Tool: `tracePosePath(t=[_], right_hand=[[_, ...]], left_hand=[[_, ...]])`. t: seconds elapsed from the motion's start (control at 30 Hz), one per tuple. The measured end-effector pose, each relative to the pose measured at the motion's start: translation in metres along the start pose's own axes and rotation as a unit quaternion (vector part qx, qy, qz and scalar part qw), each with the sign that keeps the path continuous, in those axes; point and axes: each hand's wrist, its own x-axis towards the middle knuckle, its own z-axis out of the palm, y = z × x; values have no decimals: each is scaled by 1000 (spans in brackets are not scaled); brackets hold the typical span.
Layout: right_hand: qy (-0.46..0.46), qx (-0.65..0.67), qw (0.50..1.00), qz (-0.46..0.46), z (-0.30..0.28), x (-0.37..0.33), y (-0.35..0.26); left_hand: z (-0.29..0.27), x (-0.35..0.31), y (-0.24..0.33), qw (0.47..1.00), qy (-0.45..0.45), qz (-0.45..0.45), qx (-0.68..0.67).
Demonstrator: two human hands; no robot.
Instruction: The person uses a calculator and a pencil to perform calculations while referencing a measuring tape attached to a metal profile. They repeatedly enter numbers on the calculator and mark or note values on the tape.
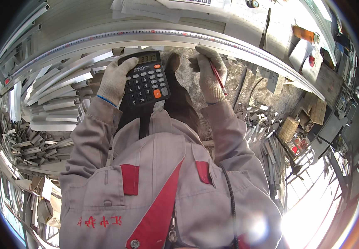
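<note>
Beside metal bar [146,40]: knit-gloved left grip [115,76] clamped on plastic calculator [147,84], right grip [209,74] around slim red pencil [218,77].

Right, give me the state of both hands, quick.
Left hand: closed, holding the black calculator by its upper left side.
Right hand: closed, fingers curled, holding the slim red pencil.
</note>
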Motion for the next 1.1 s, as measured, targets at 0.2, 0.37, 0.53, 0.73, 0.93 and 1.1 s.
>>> tracePosePath(t=[0.2,0.37,0.53,0.73,0.93,1.1], right_hand=[[-4,-53,998,-33,5,-73,-2],[-8,-192,962,-195,11,-92,-5],[-22,-214,938,-271,14,-100,-10],[-40,-239,918,-314,23,-103,-14],[-72,-246,908,-331,32,-110,-17],[-91,-235,905,-343,39,-112,-18]], left_hand=[[4,-13,14,999,-30,11,23],[6,-14,15,998,-26,26,49],[10,-15,16,997,9,29,74],[8,-20,17,991,-39,67,109],[7,-15,13,989,-42,78,119],[9,-15,10,985,-44,96,134]])
